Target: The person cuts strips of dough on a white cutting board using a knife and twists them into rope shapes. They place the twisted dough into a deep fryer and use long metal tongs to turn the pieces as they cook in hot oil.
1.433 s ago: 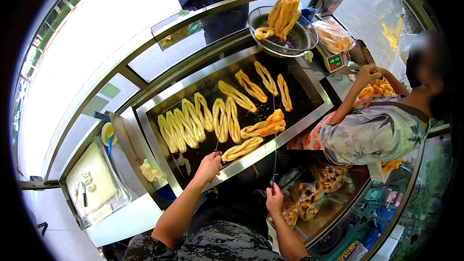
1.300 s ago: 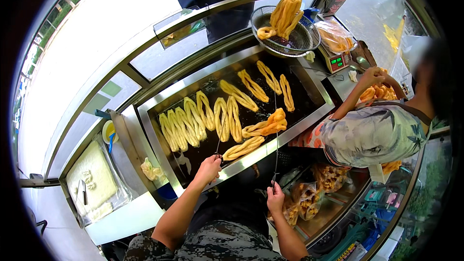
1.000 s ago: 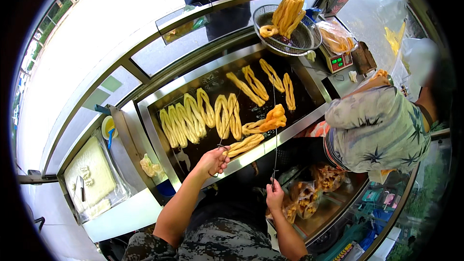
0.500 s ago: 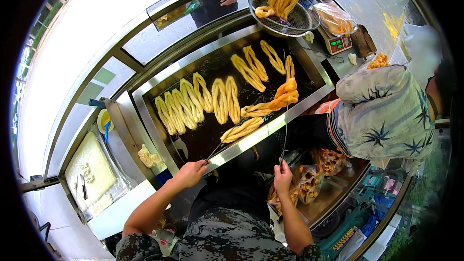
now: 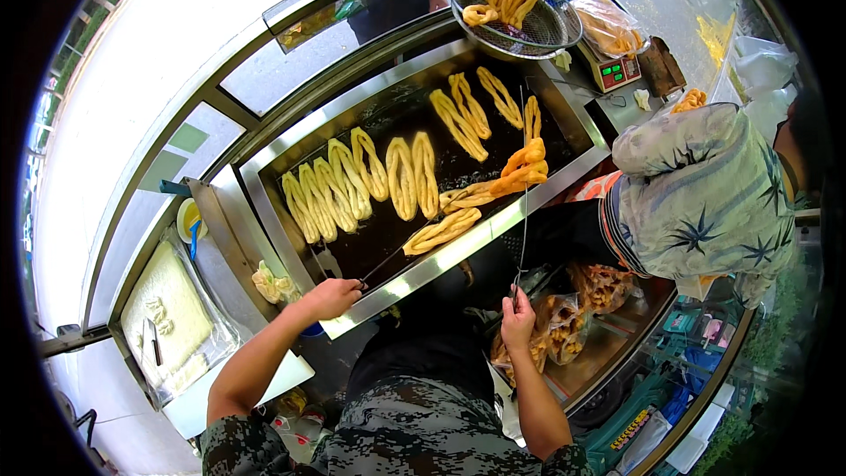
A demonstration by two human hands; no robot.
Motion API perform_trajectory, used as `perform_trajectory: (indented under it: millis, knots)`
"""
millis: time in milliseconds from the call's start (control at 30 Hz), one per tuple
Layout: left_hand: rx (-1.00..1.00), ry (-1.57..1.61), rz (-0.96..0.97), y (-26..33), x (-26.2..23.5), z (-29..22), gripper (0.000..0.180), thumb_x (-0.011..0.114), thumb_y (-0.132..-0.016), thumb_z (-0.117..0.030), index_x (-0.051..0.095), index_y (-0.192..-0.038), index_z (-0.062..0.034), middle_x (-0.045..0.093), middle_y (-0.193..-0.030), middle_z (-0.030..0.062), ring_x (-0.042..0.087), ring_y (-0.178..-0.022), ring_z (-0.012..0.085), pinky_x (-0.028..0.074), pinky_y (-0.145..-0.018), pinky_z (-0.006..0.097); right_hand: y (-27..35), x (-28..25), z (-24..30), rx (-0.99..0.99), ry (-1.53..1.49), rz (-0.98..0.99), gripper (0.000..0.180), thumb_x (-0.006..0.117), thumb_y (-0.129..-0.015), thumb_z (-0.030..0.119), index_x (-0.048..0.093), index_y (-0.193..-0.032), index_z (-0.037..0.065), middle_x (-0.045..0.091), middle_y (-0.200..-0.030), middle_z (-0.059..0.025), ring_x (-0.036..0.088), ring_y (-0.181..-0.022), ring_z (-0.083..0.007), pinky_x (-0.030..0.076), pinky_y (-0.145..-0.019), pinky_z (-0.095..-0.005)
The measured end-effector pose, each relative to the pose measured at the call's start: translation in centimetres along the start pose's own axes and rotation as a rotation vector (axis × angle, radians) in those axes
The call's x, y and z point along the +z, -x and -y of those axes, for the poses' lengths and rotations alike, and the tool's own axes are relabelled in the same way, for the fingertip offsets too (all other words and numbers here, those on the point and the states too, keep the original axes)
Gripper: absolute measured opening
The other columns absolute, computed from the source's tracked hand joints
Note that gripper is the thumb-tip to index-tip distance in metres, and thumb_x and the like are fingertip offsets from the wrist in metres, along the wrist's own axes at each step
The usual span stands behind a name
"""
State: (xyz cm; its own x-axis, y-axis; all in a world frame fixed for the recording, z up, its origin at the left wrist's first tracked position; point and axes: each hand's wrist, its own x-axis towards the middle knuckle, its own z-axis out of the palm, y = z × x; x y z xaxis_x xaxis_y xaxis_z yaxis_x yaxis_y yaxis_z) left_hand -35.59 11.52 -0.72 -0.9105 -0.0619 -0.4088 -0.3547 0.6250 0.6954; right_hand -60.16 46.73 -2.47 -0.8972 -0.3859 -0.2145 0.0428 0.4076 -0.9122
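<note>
My left hand (image 5: 335,298) is closed around the end of a thin metal rod (image 5: 388,263) at the fryer's lower left. That rod slants into the dark oil toward a golden dough stick (image 5: 442,231) near the front rim. My right hand (image 5: 518,324) grips a second long metal rod (image 5: 524,238), which crosses the rim upward past browner fried dough sticks (image 5: 520,172). Paler dough sticks (image 5: 337,178) float in a row on the left of the metal fryer (image 5: 423,274). Several more, lightly coloured, lie at its far right.
A wire strainer (image 5: 564,31) holding fried dough sticks stands at the far right, beside a scale (image 5: 617,72). A person in a patterned shirt (image 5: 701,203) is close on my right, above bagged fried pieces (image 5: 564,322). On the left lies a slab of raw dough (image 5: 172,304).
My left hand has moved left and slightly up with its rod, whose shaft now reaches farther over the oil. The lightly coloured sticks at the far right have shifted slightly. My right hand barely differs.
</note>
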Motion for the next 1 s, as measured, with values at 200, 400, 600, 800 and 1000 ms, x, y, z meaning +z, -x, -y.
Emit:
perform_trajectory:
  millis: [200, 400, 600, 800, 1000]
  knots:
    - [-0.565, 1.241, 0.355, -1.6, -7.3, -3.2, 0.039, 0.046, -0.099, -0.032, 0.054, -0.132, -0.0117, 0.064, -0.083, 0.0070, 0.061, -0.067, 0.0151, 0.054, -0.057, 0.030, 0.3, 0.2, -0.4, 0.002, 0.024, 0.004, 0.036, 0.061, -0.092, 0.010, 0.055, -0.124, -0.006, 0.058, -0.089, 0.0041, 0.048, -0.074, -0.0040, 0.042, -0.069, -0.0194]
    - [-0.170, 0.383, -0.112, -1.0, 0.6, -0.1, 0.033, 0.045, -0.099, -0.025, 0.054, -0.123, -0.0042, 0.057, -0.073, 0.0066, 0.058, -0.057, 0.0155, 0.048, -0.050, 0.031, 0.2, 0.7, -0.4, 0.000, -0.011, 0.023, 0.037, 0.061, -0.092, 0.009, 0.054, -0.126, -0.005, 0.055, -0.085, 0.0055, 0.046, -0.071, -0.0034, 0.040, -0.066, -0.0188]
    - [-0.502, 0.297, -0.266, 2.3, 0.8, -7.5, 0.035, 0.046, -0.095, -0.026, 0.058, -0.117, -0.0014, 0.064, -0.095, 0.0270, 0.060, -0.093, 0.0445, 0.048, -0.081, 0.049, 0.0, 0.9, -1.2, -0.035, 0.015, -0.004, 0.036, 0.060, -0.093, 0.008, 0.055, -0.127, -0.003, 0.050, -0.080, 0.0071, 0.041, -0.067, -0.0021, 0.037, -0.061, -0.0180]
    - [-0.252, 0.106, -0.297, 0.8, 6.6, -2.9, 0.036, 0.044, -0.097, -0.029, 0.057, -0.118, -0.0021, 0.066, -0.090, 0.0218, 0.064, -0.078, 0.0374, 0.051, -0.068, 0.046, -0.8, 1.1, -1.2, -0.007, -0.053, 0.038, 0.037, 0.060, -0.093, 0.008, 0.055, -0.127, -0.002, 0.051, -0.082, 0.0069, 0.043, -0.069, -0.0032, 0.039, -0.063, -0.0185]
    - [-0.602, 1.453, -0.041, 0.5, -0.7, -8.0, 0.038, 0.050, -0.095, -0.020, 0.051, -0.132, -0.0107, 0.062, -0.076, 0.0020, 0.054, -0.050, 0.0128, 0.045, -0.039, 0.029, -0.9, 0.8, -1.4, -0.017, 0.029, 0.033, 0.036, 0.062, -0.091, 0.010, 0.056, -0.123, -0.005, 0.064, -0.098, -0.0032, 0.057, -0.086, -0.0092, 0.047, -0.079, -0.0248]
